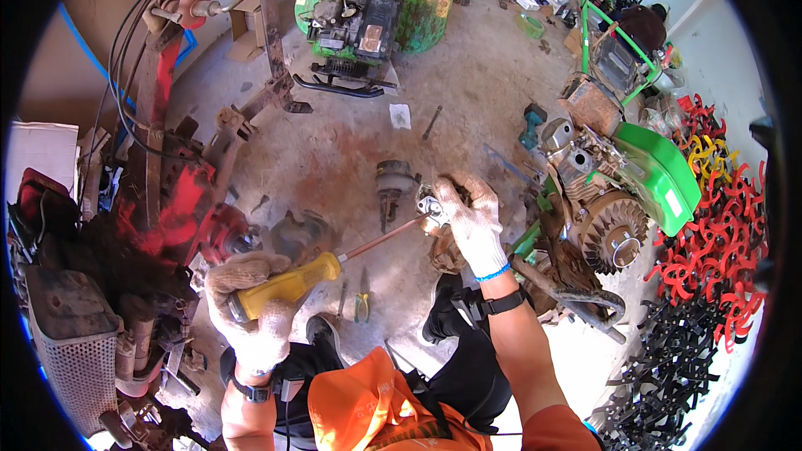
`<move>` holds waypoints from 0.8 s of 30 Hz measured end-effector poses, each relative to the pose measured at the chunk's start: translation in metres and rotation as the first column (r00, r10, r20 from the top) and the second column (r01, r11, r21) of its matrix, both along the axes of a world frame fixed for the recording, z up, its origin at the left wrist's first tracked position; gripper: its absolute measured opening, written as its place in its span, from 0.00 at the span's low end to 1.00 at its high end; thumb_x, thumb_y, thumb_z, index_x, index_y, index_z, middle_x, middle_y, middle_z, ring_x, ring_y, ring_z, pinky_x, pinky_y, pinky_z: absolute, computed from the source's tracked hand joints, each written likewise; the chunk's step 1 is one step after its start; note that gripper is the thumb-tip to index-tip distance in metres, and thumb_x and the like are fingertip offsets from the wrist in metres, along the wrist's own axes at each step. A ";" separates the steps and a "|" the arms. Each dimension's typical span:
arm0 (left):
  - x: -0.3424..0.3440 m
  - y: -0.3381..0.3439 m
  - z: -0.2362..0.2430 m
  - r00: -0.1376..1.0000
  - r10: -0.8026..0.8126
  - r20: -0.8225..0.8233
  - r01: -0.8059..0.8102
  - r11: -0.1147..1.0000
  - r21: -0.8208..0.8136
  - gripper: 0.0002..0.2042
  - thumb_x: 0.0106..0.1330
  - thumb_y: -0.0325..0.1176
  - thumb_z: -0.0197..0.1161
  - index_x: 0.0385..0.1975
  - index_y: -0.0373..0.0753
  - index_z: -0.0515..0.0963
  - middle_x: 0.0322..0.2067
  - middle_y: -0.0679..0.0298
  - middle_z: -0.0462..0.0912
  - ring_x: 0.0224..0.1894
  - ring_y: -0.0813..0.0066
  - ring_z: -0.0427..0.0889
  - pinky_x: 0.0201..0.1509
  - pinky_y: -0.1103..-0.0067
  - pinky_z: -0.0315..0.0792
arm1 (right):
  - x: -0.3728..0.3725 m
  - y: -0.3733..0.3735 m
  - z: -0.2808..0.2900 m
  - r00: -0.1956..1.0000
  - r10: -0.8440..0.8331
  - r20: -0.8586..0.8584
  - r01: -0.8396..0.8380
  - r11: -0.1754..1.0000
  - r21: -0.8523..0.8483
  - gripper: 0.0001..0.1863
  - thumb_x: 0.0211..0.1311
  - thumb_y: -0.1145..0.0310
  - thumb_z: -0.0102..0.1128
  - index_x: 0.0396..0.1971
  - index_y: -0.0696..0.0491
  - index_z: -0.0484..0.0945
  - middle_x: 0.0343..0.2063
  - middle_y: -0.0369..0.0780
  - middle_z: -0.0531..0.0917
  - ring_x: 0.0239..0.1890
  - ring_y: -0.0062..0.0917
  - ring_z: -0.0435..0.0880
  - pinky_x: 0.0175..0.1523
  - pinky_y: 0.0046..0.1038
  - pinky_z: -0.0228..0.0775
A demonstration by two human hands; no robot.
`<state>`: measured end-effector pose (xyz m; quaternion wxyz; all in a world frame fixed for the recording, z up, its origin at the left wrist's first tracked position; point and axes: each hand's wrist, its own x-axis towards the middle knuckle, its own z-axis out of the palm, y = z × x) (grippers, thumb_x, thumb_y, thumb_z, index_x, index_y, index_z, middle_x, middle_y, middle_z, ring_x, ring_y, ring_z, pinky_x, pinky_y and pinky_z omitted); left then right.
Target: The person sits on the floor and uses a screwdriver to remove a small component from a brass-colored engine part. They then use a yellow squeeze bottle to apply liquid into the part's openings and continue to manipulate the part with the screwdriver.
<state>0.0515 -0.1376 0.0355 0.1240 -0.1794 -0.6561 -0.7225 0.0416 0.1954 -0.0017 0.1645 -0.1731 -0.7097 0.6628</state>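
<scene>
My left hand (255,317), in a pale work glove, is wrapped round the yellow handle of a long screwdriver (305,277). Its shaft slants up to the right, and the tip meets a small silvery metal engine part (428,207), which looks like a carburetor. That part is gripped by the fingers of my gloved right hand (476,213), which hide some of it. Just beyond, a dark round part with a stem (393,184) lies on the concrete floor. Small pliers (362,307) with green and yellow grips lie between my feet.
An engine with a finned flywheel (616,232) and a green cover (660,175) stands at right, beside piles of red (710,234) and black blades (660,367). A green machine (359,17) stands far ahead. Left are a red frame (159,100) and a grey basket (75,359).
</scene>
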 end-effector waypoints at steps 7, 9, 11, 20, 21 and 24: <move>0.001 0.008 0.001 0.999 -0.020 -0.027 0.020 0.999 -0.028 0.23 0.66 0.33 0.79 0.52 0.38 0.71 0.50 0.49 0.83 0.52 0.60 0.87 0.57 0.65 0.84 | -0.003 -0.003 0.004 0.997 -0.029 0.070 0.034 0.996 -0.078 0.13 0.77 0.63 0.74 0.53 0.54 0.88 0.43 0.39 0.91 0.39 0.21 0.91 0.30 0.27 0.90; 0.001 0.009 0.002 0.999 -0.030 -0.022 0.030 0.999 -0.016 0.22 0.66 0.32 0.78 0.52 0.38 0.71 0.49 0.49 0.82 0.52 0.60 0.87 0.57 0.65 0.84 | -0.002 -0.003 0.004 0.997 -0.029 0.076 0.035 0.997 -0.073 0.14 0.77 0.63 0.73 0.53 0.54 0.88 0.44 0.39 0.91 0.39 0.21 0.91 0.30 0.28 0.90; 0.002 0.010 0.002 0.999 -0.047 0.007 0.047 0.999 0.004 0.22 0.66 0.30 0.78 0.52 0.38 0.71 0.50 0.50 0.82 0.52 0.60 0.87 0.58 0.65 0.84 | -0.001 -0.001 0.002 0.997 -0.022 0.070 0.027 0.998 -0.065 0.14 0.76 0.63 0.73 0.54 0.54 0.88 0.44 0.39 0.91 0.39 0.22 0.91 0.30 0.28 0.91; -0.001 0.010 0.000 0.998 -0.059 -0.022 0.059 0.998 -0.023 0.23 0.67 0.33 0.80 0.53 0.38 0.71 0.52 0.47 0.83 0.53 0.61 0.87 0.58 0.66 0.84 | -0.007 0.009 -0.021 0.993 0.023 -0.116 0.003 0.976 0.220 0.15 0.77 0.63 0.74 0.54 0.57 0.88 0.45 0.39 0.91 0.41 0.21 0.89 0.36 0.26 0.89; 0.000 0.010 0.000 0.998 -0.058 -0.024 0.057 0.998 -0.026 0.23 0.67 0.33 0.80 0.52 0.38 0.71 0.52 0.47 0.83 0.53 0.61 0.87 0.58 0.66 0.84 | -0.005 0.008 -0.019 0.998 0.001 -0.064 0.011 0.984 0.176 0.15 0.77 0.63 0.74 0.53 0.57 0.89 0.45 0.39 0.91 0.42 0.21 0.89 0.39 0.26 0.88; -0.001 0.010 0.000 0.998 -0.054 -0.034 0.053 0.998 -0.035 0.23 0.67 0.34 0.80 0.52 0.38 0.71 0.51 0.47 0.83 0.53 0.61 0.87 0.58 0.66 0.84 | 0.002 0.006 -0.013 0.999 0.017 -0.041 -0.015 0.999 0.040 0.15 0.77 0.62 0.75 0.53 0.57 0.89 0.44 0.38 0.90 0.43 0.20 0.88 0.43 0.26 0.86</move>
